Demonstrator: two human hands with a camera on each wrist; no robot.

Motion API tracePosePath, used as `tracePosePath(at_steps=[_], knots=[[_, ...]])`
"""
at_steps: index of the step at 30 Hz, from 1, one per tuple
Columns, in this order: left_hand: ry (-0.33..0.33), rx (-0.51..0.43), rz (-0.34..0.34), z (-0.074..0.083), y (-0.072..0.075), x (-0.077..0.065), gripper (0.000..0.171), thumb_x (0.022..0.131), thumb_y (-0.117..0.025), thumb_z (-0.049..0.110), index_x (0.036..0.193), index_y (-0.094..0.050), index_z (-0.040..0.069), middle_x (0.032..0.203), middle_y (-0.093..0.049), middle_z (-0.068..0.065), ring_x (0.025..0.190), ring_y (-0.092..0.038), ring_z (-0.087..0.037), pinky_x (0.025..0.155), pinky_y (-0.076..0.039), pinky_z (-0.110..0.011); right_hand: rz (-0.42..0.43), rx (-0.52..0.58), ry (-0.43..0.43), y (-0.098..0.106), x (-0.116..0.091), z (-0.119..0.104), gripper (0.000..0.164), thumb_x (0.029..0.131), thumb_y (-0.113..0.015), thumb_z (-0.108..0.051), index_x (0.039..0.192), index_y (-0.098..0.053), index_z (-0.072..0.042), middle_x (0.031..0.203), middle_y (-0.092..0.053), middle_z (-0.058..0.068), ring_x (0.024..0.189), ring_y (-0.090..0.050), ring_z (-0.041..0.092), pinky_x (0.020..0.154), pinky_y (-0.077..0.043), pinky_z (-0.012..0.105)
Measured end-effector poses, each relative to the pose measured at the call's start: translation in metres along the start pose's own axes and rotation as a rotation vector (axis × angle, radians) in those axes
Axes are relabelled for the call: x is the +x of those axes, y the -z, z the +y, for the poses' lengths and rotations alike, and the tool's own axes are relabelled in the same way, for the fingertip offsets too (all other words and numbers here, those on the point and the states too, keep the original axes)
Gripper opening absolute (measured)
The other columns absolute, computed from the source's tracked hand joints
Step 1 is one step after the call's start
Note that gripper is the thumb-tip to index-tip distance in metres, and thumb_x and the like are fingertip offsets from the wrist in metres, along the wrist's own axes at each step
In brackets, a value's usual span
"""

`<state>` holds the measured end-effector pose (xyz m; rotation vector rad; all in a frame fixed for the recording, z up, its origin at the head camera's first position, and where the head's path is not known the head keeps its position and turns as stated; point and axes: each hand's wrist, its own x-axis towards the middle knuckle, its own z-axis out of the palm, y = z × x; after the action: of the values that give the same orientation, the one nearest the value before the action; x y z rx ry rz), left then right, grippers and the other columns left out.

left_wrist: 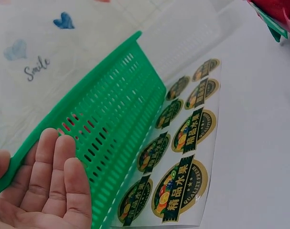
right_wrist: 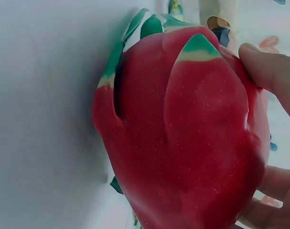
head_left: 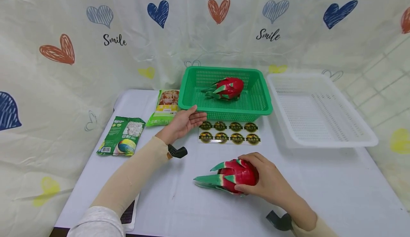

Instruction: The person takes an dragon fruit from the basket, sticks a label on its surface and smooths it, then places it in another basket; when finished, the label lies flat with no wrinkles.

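A red dragon fruit (head_left: 241,176) with green-tipped scales is near the front of the white table. My right hand (head_left: 270,180) grips its rounded end, thumb on the near side and fingers over the far side. In the right wrist view the dragon fruit (right_wrist: 183,124) fills the middle, partly hiding the fingers. My left hand (head_left: 187,121) is at the front left corner of a green basket (head_left: 224,114), its fingers straight and its palm showing. Whether it touches the rim I cannot tell. Another dragon fruit (head_left: 232,87) lies inside the basket.
A clear sheet of round fruit stickers (head_left: 229,133) lies before the basket. On the right stands a white basket (head_left: 323,142). Two food packets, one green (head_left: 123,137) and one yellow-green (head_left: 164,105), lie at left. A white-edged device (head_left: 129,219) is partly under the left arm.
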<state>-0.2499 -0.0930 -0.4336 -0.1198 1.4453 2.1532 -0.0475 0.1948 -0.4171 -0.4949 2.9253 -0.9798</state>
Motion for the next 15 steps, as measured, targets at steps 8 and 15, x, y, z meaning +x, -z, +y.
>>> tracePosePath(at_steps=[8,15], knots=[[-0.001,0.029,0.022,0.000,-0.001,0.002,0.043,0.111,-0.046,0.038,0.137,-0.058,0.005,0.103,-0.077,0.000,0.103,-0.074,-0.013,0.110,-0.053,-0.034,-0.009,-0.068,-0.001,-0.003,-0.007,0.001,0.088,0.066,-0.095,-0.056,0.139,-0.061,-0.022,0.130,-0.062,-0.005,0.118,-0.060,0.017,0.081,-0.064,0.036],[0.003,0.043,0.034,0.000,-0.001,0.002,0.046,0.111,-0.046,0.040,0.138,-0.058,0.005,0.103,-0.077,0.001,0.110,-0.072,-0.015,0.106,-0.055,-0.031,-0.035,-0.066,0.031,-0.004,-0.011,0.003,0.092,0.062,-0.096,-0.060,0.138,-0.061,-0.021,0.129,-0.062,-0.007,0.118,-0.058,0.014,0.079,-0.062,0.028]])
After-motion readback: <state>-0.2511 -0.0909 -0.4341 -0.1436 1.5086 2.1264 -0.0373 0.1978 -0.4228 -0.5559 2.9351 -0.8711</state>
